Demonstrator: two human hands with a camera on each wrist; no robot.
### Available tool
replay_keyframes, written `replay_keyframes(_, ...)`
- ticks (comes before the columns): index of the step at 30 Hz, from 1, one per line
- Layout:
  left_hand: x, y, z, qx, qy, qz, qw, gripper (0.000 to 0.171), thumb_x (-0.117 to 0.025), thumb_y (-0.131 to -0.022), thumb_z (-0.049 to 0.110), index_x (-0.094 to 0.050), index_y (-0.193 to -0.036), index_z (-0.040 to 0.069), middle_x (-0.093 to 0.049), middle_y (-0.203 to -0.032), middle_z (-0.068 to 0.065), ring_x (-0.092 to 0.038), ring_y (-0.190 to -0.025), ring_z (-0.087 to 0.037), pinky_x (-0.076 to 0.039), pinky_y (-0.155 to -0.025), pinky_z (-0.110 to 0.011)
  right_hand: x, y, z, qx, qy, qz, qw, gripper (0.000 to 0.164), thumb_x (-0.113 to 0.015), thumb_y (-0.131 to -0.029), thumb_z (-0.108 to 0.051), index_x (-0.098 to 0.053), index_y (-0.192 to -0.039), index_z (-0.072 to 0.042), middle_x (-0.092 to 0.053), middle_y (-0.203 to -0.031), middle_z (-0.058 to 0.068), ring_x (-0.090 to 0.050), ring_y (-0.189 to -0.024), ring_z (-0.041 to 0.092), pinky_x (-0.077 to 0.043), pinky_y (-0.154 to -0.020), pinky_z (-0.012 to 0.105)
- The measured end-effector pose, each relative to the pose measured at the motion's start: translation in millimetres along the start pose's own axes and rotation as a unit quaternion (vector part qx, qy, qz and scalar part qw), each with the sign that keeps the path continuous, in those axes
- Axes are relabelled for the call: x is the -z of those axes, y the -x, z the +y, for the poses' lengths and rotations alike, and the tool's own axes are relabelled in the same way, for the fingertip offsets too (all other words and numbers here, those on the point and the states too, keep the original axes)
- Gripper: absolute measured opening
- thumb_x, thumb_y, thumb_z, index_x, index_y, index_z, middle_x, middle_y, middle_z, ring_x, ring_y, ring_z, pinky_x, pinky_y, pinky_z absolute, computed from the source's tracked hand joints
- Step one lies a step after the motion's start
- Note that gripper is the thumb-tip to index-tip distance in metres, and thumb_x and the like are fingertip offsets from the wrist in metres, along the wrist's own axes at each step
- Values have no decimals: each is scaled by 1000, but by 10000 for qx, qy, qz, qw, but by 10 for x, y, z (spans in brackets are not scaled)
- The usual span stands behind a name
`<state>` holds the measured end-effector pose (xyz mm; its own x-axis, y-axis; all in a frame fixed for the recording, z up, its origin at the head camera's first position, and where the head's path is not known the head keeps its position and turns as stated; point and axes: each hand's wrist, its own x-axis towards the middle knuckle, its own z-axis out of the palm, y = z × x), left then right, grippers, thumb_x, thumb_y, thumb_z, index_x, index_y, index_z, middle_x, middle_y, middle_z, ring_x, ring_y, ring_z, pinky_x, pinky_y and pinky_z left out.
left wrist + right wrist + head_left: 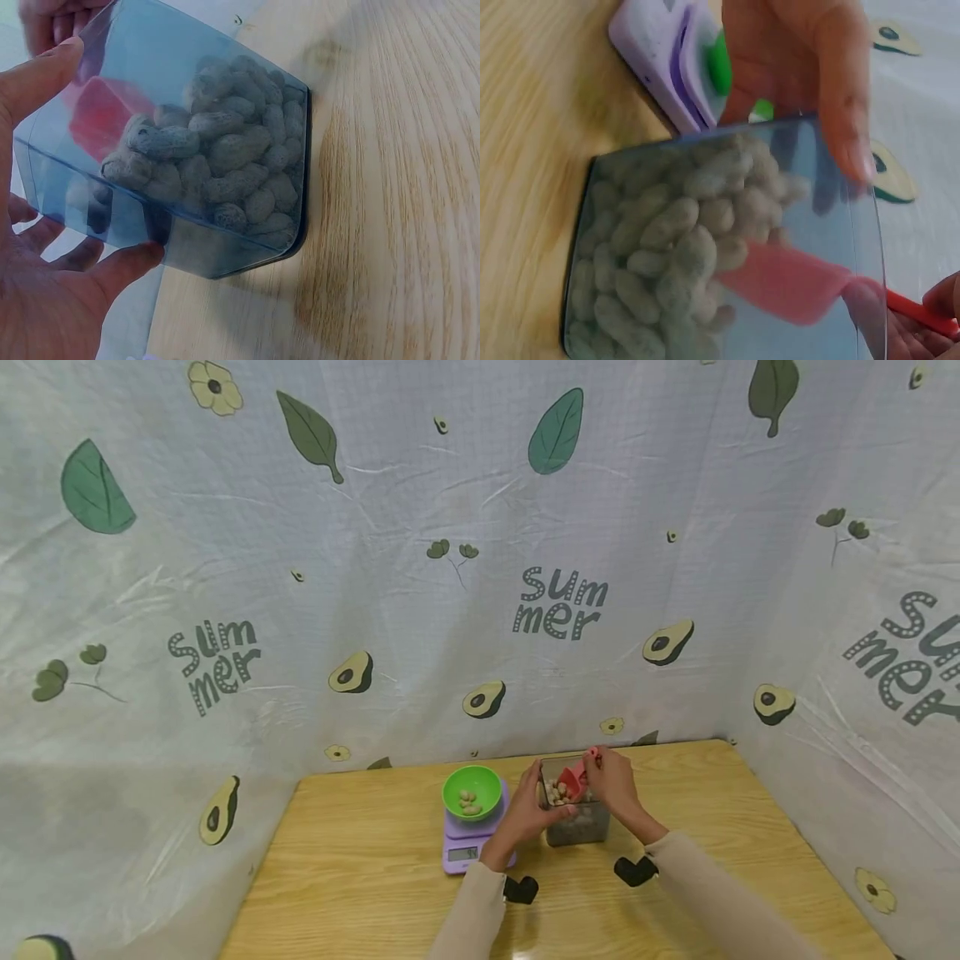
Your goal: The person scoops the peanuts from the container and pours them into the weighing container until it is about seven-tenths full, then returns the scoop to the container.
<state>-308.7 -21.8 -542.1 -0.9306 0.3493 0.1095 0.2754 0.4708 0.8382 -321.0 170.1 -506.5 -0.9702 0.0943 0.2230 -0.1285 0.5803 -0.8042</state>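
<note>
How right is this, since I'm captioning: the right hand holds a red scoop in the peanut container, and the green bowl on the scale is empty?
Not empty: the green bowl holds peanuts, as the head view shows. The rest stands.

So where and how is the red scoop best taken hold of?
Probably by its handle, coming from above on the person's right, where the right hand holds it. The red scoop slants with its head low among the peanuts inside the see-through container, while the slim handle sticks out of it; the left hand holds the container's left side, so the right looks freer.
</note>
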Motion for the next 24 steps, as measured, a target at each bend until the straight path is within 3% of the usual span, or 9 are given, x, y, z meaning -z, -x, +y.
replay_keyframes(2,-3,-1,-11,51,-66,-40,10000,106,-76,-82,48,-13,-159,11,-22,-162,-16,-33,-145,-38,-37,-111,-57,17,-4,-1,-423,-478,42,9979,29,-47,-102,-17,-64,-96,5,-71,-75,16,-71,-64,23,-53,-52,25)
replay_keyframes(6,-7,5,-4,114,-72,-112,9998,106,-75,-82,51,-13,-159,12,-21,-163,-15,-32,-146,-37,-36,-112,-56,58,-6,-5,-1290,-1345,-49,9825,32,-45,-103,-17,-62,-109,9,-74,-78,13,-74,-69,21,-58,-60,24)
replay_keyframes(12,-3,6,21,91,-48,6,9999,105,-77,-82,47,-15,-159,11,-23,-162,-16,-33,-145,-39,-36,-112,-57,73,-14,-63,-1747,-1845,-140,9671,36,-43,-104,-18,-59,-117,11,-73,-78,7,-73,-69,12,-60,-69,29)
replay_keyframes(19,-4,23,28,63,-13,51,10000,106,-78,-81,45,-16,-158,8,-25,-160,-18,-35,-143,-41,-37,-110,-58,164,33,-13,-2229,-2816,-80,9333,42,-38,-107,-17,-44,-134,15,-69,-79,1,-71,-69,4,-59,-76,28)
replay_keyframes(24,10,31,24,174,58,-3,9998,106,-77,-82,48,-14,-159,10,-22,-162,-16,-32,-145,-40,-35,-112,-58,249,90,84,-2390,-3527,-11,9047,40,-36,-107,-19,-42,-132,12,-68,-75,-4,-71,-71,1,-58,-79,23)
